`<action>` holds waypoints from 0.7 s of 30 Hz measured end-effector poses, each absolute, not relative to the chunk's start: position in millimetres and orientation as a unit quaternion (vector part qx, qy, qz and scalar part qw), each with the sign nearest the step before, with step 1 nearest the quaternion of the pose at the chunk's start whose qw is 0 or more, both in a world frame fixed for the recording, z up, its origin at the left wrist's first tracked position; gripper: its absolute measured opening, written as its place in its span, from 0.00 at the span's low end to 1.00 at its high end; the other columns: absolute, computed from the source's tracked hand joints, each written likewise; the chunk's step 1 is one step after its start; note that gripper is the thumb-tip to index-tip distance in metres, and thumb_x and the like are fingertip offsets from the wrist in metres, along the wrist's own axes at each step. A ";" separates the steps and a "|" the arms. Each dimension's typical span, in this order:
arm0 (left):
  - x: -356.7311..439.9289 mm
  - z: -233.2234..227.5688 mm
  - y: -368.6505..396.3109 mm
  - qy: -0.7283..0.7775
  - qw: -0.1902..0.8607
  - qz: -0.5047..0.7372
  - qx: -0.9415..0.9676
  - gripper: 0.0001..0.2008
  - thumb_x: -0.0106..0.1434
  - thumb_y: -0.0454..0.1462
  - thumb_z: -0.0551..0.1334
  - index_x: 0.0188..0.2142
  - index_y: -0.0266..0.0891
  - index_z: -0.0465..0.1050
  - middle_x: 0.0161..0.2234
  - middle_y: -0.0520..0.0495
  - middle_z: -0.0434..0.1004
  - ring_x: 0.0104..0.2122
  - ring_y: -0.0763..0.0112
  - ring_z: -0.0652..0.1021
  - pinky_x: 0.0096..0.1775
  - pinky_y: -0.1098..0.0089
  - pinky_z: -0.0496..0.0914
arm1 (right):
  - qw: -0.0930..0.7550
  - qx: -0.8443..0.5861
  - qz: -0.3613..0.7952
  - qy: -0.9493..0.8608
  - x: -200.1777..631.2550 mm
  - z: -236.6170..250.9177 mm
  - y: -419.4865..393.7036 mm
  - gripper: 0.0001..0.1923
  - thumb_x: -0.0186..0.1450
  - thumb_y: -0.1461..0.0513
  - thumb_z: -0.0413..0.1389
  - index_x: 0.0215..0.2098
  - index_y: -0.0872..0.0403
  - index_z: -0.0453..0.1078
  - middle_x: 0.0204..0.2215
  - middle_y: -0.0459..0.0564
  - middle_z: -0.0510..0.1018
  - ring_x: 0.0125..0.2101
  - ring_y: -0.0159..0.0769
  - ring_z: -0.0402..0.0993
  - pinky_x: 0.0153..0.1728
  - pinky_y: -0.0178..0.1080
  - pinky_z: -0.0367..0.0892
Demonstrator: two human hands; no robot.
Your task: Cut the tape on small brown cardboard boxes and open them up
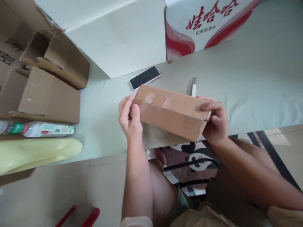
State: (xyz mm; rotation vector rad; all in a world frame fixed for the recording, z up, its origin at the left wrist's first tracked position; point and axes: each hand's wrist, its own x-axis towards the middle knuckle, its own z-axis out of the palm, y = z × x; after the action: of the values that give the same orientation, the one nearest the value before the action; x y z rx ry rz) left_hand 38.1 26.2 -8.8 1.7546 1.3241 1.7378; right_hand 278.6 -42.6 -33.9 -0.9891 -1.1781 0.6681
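A long brown cardboard box (170,110) is held tilted above the table's near edge, with bits of clear tape along its upper seam. My left hand (131,116) grips its left end, thumb on the near face. At the other end, my right hand (216,121) is closed round the corner, fingers on the top. Just behind the box lies a flat device with a dark face and pale rim (145,77). A utility knife (193,87) with its blade showing lies beyond the right end, its lower part hidden by the box.
Large white cartons (123,41) stand at the back, one with red lettering (182,44). Open brown boxes (54,94), a bottle (21,128) and a pale yellow object (47,151) are at the left. Red handles (91,217) show below.
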 end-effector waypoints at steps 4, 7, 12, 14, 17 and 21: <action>36.7 -3.8 24.2 0.456 0.144 0.597 0.644 0.12 0.70 0.38 0.60 0.45 0.44 0.83 0.49 0.47 0.80 0.52 0.68 0.79 0.59 0.64 0.70 | 0.674 -0.425 0.315 -0.515 279.2 -30.0 -40.3 0.11 0.66 0.50 0.51 0.37 0.46 0.69 0.48 0.51 0.76 0.50 0.49 0.74 0.52 0.56 0.69; 33.2 -1.8 23.6 0.458 0.131 0.597 0.646 0.12 0.69 0.36 0.59 0.44 0.44 0.83 0.48 0.47 0.81 0.50 0.68 0.80 0.57 0.64 0.71 | 0.687 -0.409 0.311 -0.514 285.8 -27.7 -37.8 0.12 0.66 0.50 0.53 0.43 0.44 0.70 0.47 0.50 0.76 0.50 0.47 0.74 0.53 0.54 0.69; 18.6 -3.7 27.5 0.496 0.173 0.625 0.577 0.12 0.64 0.37 0.60 0.41 0.41 0.83 0.48 0.47 0.82 0.52 0.66 0.79 0.60 0.61 0.70 | 0.610 -0.543 0.234 -0.527 302.6 -26.5 -34.8 0.15 0.71 0.50 0.49 0.48 0.46 0.70 0.44 0.52 0.76 0.47 0.45 0.74 0.51 0.51 0.70; 14.2 -3.9 28.3 0.524 0.208 0.648 0.512 0.13 0.63 0.38 0.59 0.40 0.40 0.83 0.47 0.46 0.82 0.52 0.64 0.79 0.59 0.60 0.70 | 0.533 -0.596 0.249 -0.547 305.1 -24.2 -36.0 0.16 0.72 0.49 0.49 0.44 0.48 0.72 0.40 0.52 0.77 0.43 0.44 0.74 0.47 0.50 0.70; 12.6 -2.8 26.7 0.559 0.217 0.654 0.461 0.15 0.64 0.42 0.57 0.41 0.39 0.80 0.46 0.45 0.81 0.52 0.63 0.79 0.57 0.60 0.71 | 0.465 -0.562 0.386 -0.565 302.0 -21.2 -40.0 0.20 0.73 0.46 0.46 0.42 0.50 0.72 0.32 0.49 0.76 0.34 0.40 0.74 0.38 0.45 0.72; 11.2 -7.9 26.1 0.570 0.231 0.606 0.505 0.19 0.67 0.49 0.55 0.47 0.42 0.75 0.48 0.45 0.78 0.51 0.63 0.77 0.54 0.62 0.72 | 0.500 -0.504 0.444 -0.547 294.1 -26.3 -46.5 0.25 0.73 0.44 0.45 0.58 0.48 0.66 0.37 0.49 0.76 0.34 0.38 0.74 0.36 0.43 0.73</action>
State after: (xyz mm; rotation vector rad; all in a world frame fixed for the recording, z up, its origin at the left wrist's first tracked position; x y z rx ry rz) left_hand 11.2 26.1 -7.9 1.3894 1.5666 1.6655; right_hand 294.1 -46.5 -26.3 -1.2179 -1.3229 1.0736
